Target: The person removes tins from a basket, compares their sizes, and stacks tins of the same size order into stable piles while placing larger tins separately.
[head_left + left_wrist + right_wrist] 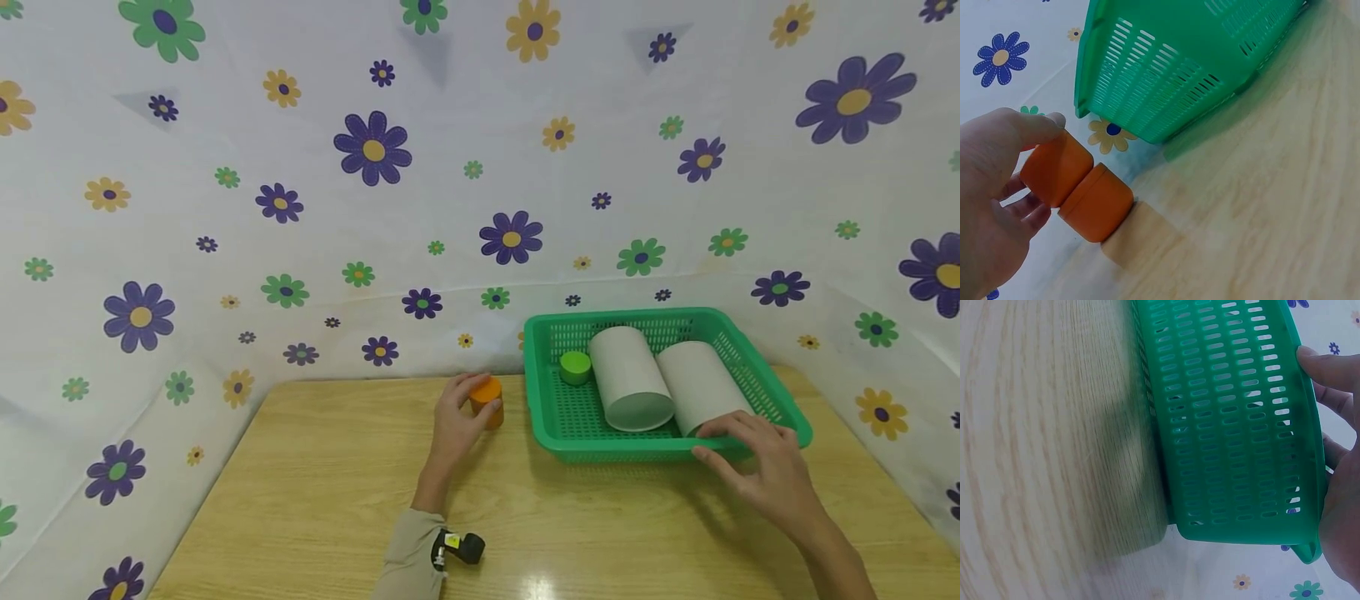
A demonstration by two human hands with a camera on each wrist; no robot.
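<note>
Left of the basket, two small orange cups stand stacked on the table, the upper cup (pixel 1057 169) on the lower cup (pixel 1099 205). My left hand (pixel 453 421) pinches the upper one between thumb and fingers. At the basket's front right, my right hand (pixel 765 471) grips the rim of the green plastic basket (pixel 618 447), thumb outside and fingers over the inner side. Two large white cylinders, a left one (pixel 626 367) and a right one (pixel 701 383), lie side by side inside. A small light-green cup (pixel 575 367) sits at the basket's left.
The wooden table (pixel 315 500) runs back to a white cloth (pixel 442 208) with printed flowers, which hangs behind and at both sides. A small black camera (pixel 470 547) is strapped to the left wrist over a beige sleeve (pixel 412 554).
</note>
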